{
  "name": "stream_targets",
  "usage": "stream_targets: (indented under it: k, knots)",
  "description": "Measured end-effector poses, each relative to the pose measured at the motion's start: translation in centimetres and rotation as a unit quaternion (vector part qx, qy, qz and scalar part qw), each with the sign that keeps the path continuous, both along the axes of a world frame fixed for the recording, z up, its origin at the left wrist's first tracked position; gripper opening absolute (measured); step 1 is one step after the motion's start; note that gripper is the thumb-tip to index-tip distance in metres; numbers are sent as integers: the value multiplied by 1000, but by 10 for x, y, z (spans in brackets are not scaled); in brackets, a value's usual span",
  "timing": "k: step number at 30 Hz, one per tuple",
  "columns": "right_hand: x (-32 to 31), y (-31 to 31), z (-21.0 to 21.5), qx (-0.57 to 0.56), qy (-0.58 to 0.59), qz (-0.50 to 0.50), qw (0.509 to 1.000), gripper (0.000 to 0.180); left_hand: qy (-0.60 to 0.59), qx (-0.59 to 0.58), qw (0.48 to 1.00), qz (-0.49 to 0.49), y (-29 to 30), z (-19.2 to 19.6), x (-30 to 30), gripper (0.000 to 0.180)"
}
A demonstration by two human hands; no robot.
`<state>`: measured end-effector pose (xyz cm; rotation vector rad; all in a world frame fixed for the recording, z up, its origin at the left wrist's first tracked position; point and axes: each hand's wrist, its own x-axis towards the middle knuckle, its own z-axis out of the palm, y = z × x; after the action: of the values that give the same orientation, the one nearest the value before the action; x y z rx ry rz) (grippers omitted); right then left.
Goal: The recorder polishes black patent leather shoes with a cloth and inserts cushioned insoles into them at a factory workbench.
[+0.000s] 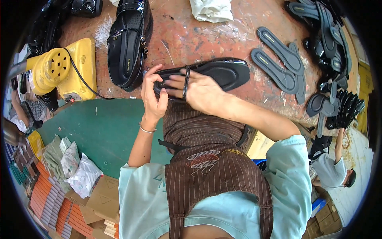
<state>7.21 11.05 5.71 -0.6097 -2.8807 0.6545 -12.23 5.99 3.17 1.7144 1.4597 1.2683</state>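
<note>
A black shoe (232,77) with a dark padded insole and a strap lies sideways at the table's near edge, its toe pointing right. Around its heel end at the left, my left hand (151,95) is closed, with fingers at the far side and thumb at the near side. My right hand (203,91) reaches into the shoe by the strap (186,81). Its fingers are stretched out flat over the heel part of the insole and slightly blurred. A second black shoe (126,51) with a buckled strap stands upright to the left, its insole in place.
Loose grey insoles (274,69) lie on the worn red table (175,36) to the right, with more piled beside black shoes. A yellow lamp-like machine (75,67) with a cable stands left. White cloth (213,10) lies at the back. Another person (332,169) is at the right.
</note>
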Motion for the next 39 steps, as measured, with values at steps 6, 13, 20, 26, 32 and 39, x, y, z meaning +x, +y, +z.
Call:
stream_targets:
  k: [6, 13, 20, 26, 32, 39]
  knots:
    - [20, -5, 32, 18, -83, -97, 992, 35, -1, -15, 999, 36, -5, 2, 7, 24]
    - [37, 64, 22, 147, 254, -504, 812, 28, 109, -57, 991, 58, -58, 17, 93, 72]
    - [37, -18, 74, 20, 121, -265, 956, 29, 141, 43, 982, 119, -48, -21, 110, 117]
    - [16, 0, 12, 92, 41, -316, 943, 49, 78, 69, 988, 116, -53, -43, 120, 126]
    - [-6, 18, 0, 214, 60, -332, 917, 25, 105, 71, 984, 125, -46, -38, 115, 125]
    - [-13, 37, 6, 94, -5, -341, 936, 43, 106, 68, 986, 108, -41, -38, 116, 121]
